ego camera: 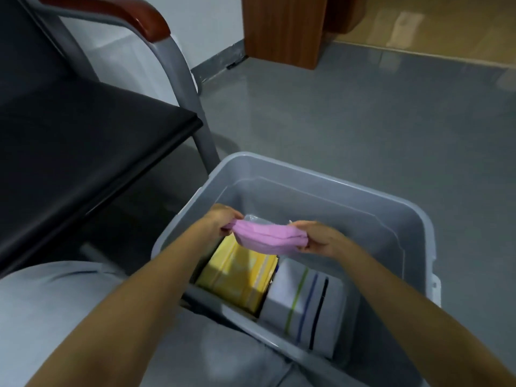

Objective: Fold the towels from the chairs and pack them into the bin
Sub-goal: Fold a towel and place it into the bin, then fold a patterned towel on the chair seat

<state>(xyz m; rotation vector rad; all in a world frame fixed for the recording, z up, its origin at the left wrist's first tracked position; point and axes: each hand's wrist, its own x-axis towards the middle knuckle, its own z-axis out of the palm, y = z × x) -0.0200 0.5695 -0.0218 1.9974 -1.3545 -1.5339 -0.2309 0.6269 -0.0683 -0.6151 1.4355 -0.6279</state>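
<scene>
A folded pink towel [268, 236] hangs over the inside of the grey plastic bin [329, 178]. My left hand [220, 219] pinches its left end and my right hand [318, 238] grips its right end. Below it in the bin lie a folded yellow towel [237, 275] on the left and a folded white towel with green, blue and black stripes [304, 305] on the right. The far part of the bin floor is bare.
A black chair [83, 129] with grey metal legs and a red-brown armrest [117, 12] stands to the left of the bin. A wooden cabinet [284, 29] stands at the back. Grey floor [363, 115] spreads beyond the bin.
</scene>
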